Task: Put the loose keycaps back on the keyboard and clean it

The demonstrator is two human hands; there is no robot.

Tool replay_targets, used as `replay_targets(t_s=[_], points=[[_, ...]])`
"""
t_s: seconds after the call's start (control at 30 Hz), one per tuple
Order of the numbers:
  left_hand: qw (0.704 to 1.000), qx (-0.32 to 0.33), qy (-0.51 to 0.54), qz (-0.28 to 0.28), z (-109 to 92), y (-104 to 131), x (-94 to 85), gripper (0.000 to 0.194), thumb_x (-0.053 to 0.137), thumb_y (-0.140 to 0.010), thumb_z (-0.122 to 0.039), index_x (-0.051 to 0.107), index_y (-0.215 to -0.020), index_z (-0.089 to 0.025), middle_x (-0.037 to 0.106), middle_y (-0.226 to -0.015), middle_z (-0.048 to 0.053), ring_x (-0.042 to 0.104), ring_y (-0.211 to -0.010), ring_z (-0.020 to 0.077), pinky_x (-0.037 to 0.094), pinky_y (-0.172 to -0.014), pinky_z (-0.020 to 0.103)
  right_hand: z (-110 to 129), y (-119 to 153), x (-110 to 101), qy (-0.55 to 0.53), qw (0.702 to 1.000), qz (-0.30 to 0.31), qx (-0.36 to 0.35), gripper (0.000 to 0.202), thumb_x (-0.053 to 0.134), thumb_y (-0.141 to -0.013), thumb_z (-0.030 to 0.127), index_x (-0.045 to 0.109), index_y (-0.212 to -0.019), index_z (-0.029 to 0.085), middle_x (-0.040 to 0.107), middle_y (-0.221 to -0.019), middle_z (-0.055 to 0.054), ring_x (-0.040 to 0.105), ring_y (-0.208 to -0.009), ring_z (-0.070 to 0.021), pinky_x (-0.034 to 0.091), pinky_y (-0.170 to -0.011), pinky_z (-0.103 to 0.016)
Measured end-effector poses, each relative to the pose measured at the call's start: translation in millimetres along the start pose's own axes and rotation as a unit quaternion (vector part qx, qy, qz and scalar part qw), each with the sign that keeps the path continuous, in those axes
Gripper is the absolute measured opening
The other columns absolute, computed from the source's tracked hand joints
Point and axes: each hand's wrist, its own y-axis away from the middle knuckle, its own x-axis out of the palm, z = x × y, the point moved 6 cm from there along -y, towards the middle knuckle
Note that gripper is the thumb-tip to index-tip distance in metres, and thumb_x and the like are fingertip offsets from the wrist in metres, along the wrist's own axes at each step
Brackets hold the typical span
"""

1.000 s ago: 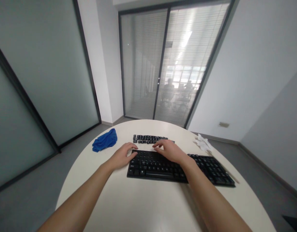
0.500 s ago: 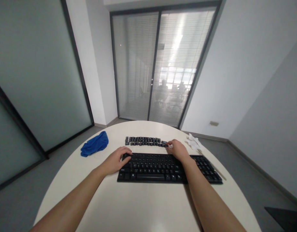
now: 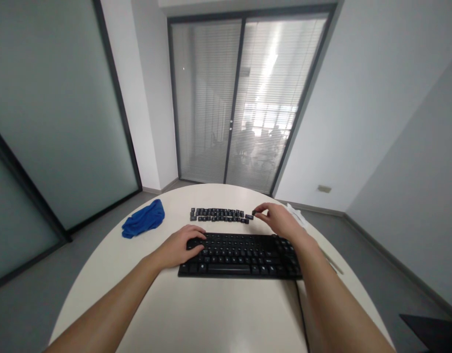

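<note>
Fingers [image 3: 199, 230] of the left hand [image 3: 176, 247] are spread, thumb apart; those of the right hand [image 3: 279, 219] pinch one small black keycap [image 3: 254, 213]. Left to right: a crumpled blue cloth [image 3: 144, 219] lies on the desk [image 3: 196, 314]. Next, the left hand overlaps the left end of a black keyboard [image 3: 233, 257]. Beyond the keyboard, apart from it, loose keycaps [image 3: 218, 215] lie in uneven rows. The pinched keycap is just beside their right end; whether it touches the desk cannot be determined. A dark cable [image 3: 301, 314] shows on the near side. Right forearm [image 3: 329, 289] covers the keyboard's right end. White crumpled material [image 3: 298, 216] and a pale stick [image 3: 334, 262] lie farther right, both partly hidden.
</note>
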Motion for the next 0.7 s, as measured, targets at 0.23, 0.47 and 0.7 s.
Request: replay_targets(t_s=[0.23, 0.47, 0.7], points=[[1.000, 0.004, -0.002, 0.001, 2, -1, 1.9, 0.020, 0.061, -0.090, -0.030, 0.069, -0.109, -0.026, 0.063, -0.127, 0.006, 0.059, -0.119, 0.0232, 0.045, -0.108, 0.044, -11, 44, 3, -0.104, 0.989, 0.072, -0.074, 0.027, 0.055, -0.092, 0.037, 0.073, -0.107, 0.023, 0.074, -0.107, -0.007, 0.067, -0.089, -0.0224, 0.051, -0.083, -0.036], [1.000, 0.006, -0.012, 0.003, 4, -1, 3.0, 0.020, 0.061, -0.091, -0.030, 0.068, -0.109, -0.027, 0.063, -0.128, 0.005, 0.058, -0.119, 0.0232, 0.045, -0.108, 0.044, -39, 63, 7, -0.178, 0.974, 0.129, -0.056, 0.035, 0.058, -0.088, 0.048, 0.075, -0.106, 0.023, 0.075, -0.112, -0.007, 0.066, -0.103, -0.0270, 0.050, -0.091, -0.040], [1.000, 0.005, -0.018, 0.009, 3, -1, 4.0, 0.020, 0.059, -0.093, -0.033, 0.068, -0.109, -0.026, 0.063, -0.129, 0.006, 0.059, -0.119, 0.0236, 0.045, -0.108, 0.046, -42, 61, 14, -0.176, 0.972, 0.145, -0.060, 0.030, 0.064, -0.084, 0.044, 0.078, -0.100, 0.024, 0.077, -0.102, -0.006, 0.068, -0.096, -0.0257, 0.050, -0.089, -0.039]])
